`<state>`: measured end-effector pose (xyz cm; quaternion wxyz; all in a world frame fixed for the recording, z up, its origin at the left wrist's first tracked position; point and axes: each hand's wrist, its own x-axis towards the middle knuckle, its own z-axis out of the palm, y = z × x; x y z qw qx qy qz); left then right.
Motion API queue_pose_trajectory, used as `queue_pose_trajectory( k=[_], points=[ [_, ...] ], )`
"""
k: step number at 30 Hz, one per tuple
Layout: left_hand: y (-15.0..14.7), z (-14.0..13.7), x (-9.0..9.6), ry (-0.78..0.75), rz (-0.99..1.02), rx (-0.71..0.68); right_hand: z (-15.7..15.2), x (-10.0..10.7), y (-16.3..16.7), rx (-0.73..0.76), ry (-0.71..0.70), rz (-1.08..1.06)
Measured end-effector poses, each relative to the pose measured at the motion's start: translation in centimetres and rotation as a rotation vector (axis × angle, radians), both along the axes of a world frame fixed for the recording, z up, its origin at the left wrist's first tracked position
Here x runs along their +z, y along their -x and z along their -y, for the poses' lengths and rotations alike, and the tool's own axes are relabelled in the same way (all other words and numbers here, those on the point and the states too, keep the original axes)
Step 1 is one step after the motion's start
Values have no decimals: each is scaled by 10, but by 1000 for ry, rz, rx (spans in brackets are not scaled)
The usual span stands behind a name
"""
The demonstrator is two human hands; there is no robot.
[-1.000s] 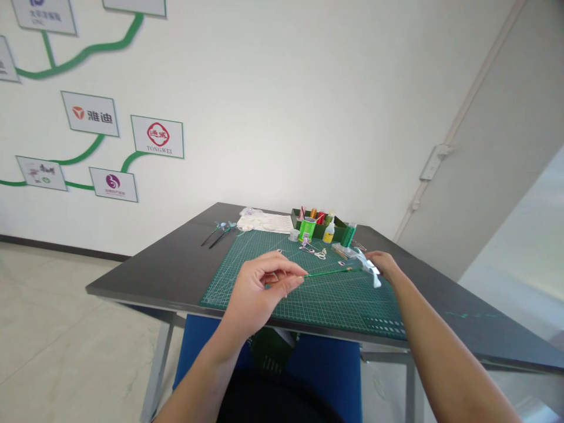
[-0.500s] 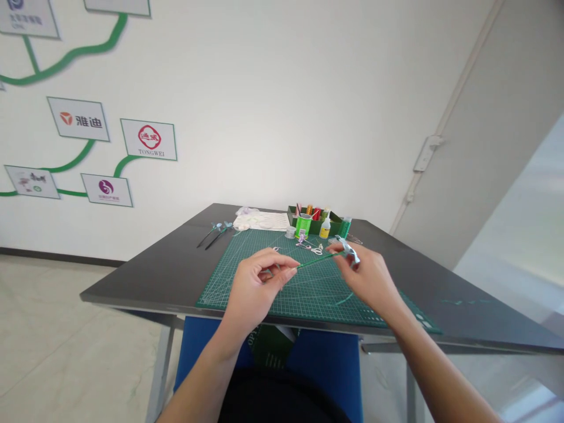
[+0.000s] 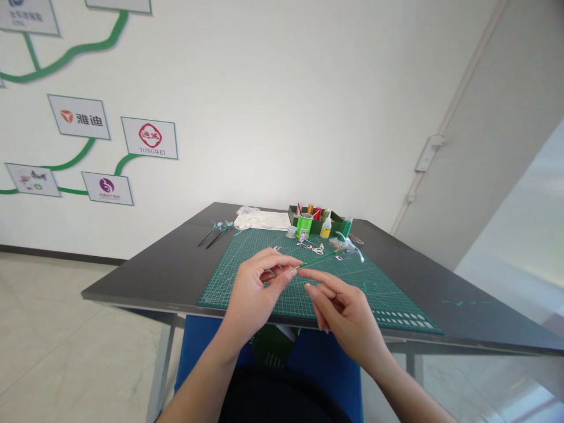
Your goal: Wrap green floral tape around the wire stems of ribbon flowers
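My left hand [image 3: 259, 282] pinches the near end of a thin green-wrapped flower stem [image 3: 319, 258] between thumb and forefinger. The stem points away to the right and ends in pale blue petals [image 3: 353, 244]. My right hand [image 3: 346, 311] is just below the stem, its forefinger stretched to the left fingertips, its thumb apart and the other fingers curled. Nothing shows in its grasp. Both hands are above a green cutting mat [image 3: 264, 258]. White-handled scissors [image 3: 318, 249] and small purple-and-white pieces lie on the mat beyond the stem.
At the back stand a green can [image 3: 304, 225], a glue bottle [image 3: 326, 227], a small clear jar [image 3: 291, 232] and a dark green box [image 3: 335, 225] of coloured spools. Two blue flowers on dark stems [image 3: 215, 236] lie at the left. White sheets [image 3: 275, 220] lie behind the mat.
My right hand has left the petals and come nearer and down, its forefinger now at the stem's near end. My left hand keeps its pinch in about the same place.
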<state>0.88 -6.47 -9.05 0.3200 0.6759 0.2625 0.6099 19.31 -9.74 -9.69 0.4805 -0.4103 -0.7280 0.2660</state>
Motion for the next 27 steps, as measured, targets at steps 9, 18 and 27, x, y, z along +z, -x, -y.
queue_pose_trajectory(
  k=[9, 18, 27],
  points=[
    [-3, 7, 0, -90, -79, 68, 19, 0, -10, -47, -345, 272],
    [-4, 9, 2, -182, -163, 184, 40, 19, -18, 69, -220, 429],
    [-6, 9, 1, -241, -222, 202, 50, 73, -32, 192, -214, 375]
  ],
)
